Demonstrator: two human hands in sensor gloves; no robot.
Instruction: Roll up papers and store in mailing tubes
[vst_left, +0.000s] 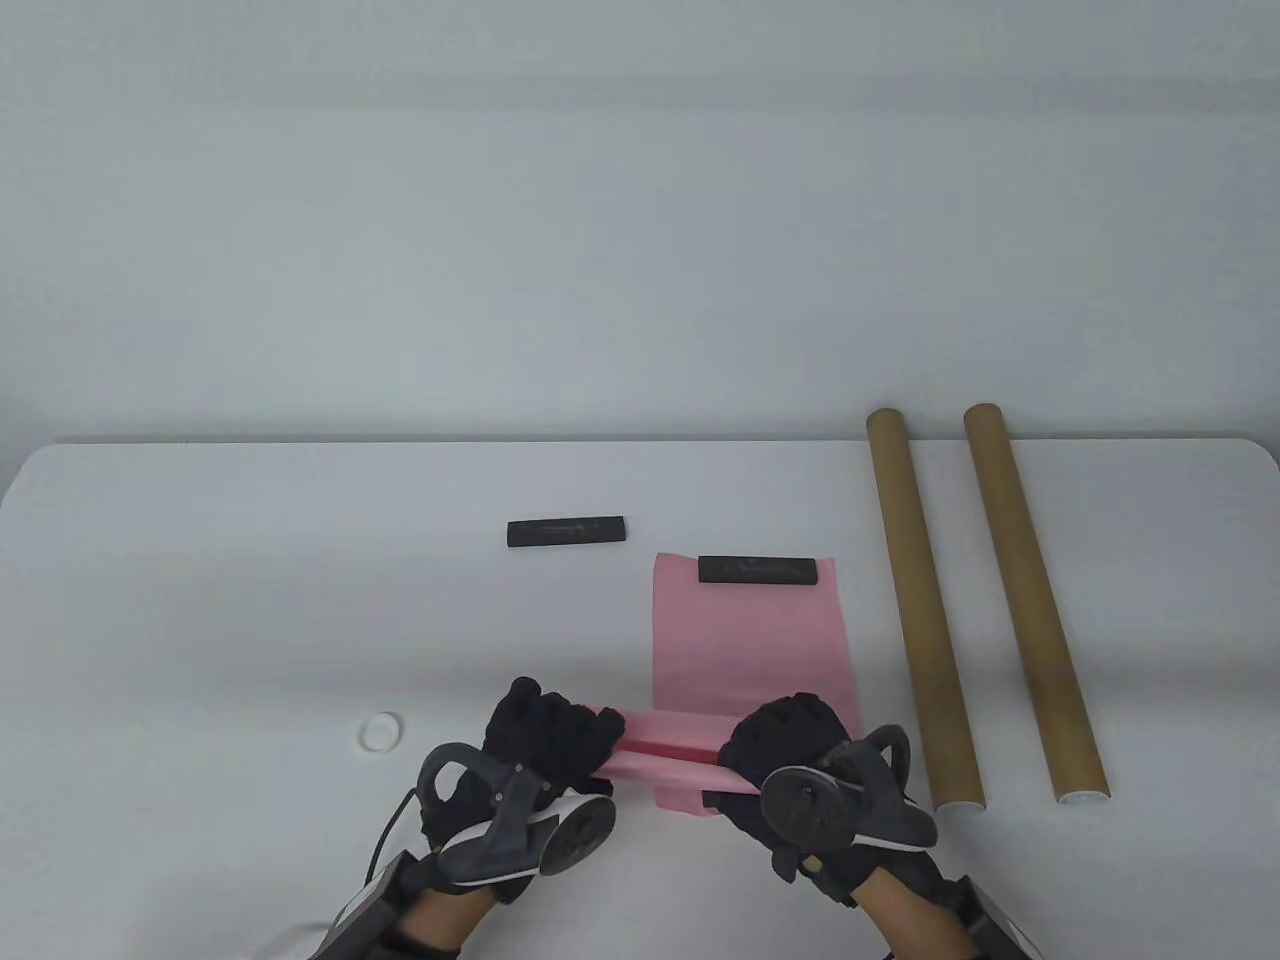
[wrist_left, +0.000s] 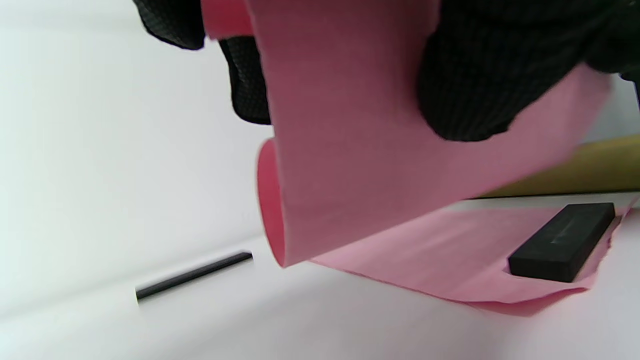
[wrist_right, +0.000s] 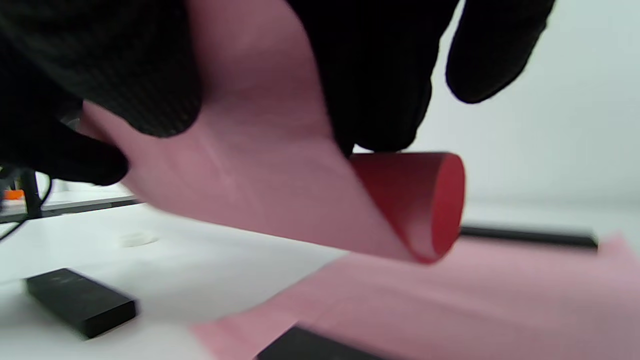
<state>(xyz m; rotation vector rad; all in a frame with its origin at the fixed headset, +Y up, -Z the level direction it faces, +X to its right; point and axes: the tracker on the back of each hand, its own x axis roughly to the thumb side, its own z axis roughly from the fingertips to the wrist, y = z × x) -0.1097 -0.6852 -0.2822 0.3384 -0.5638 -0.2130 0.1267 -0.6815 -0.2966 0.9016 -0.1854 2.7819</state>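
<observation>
Item: pink paper (vst_left: 750, 640), one sheet, partly rolled. Near edge is curled into a loose roll lying crosswise at 6 o'clock on the counter (vst_left: 200, 600); the rest lies flat, running away toward 12 o'clock.

Left hand (vst_left: 545, 740): grips the roll's left end, fingers wrapped over the curl.

Right hand (vst_left: 790, 745): grips the roll's right end, fingers over the top; the wrist view shows the open end of the curl just beyond the fingertips.

White cap (vst_left: 381, 732): small ring, at 9 o'clock from the left hand, apart from it.

Black weight (vst_left: 766, 570): rests on the sheet's far edge, pinning it flat.

Second black weight (vst_left: 566, 531): on bare counter at 10 o'clock from the sheet, holding nothing.

Two mailing tubes (vst_left: 915, 610) (vst_left: 1030, 600): brown cardboard, side by side at 3 o'clock from the sheet, running near to far.

Progress, as judged: early. Rolling is begun, most of the sheet unrolled, far weight not yet lifted. Nothing visibly stored in either tube.
</observation>
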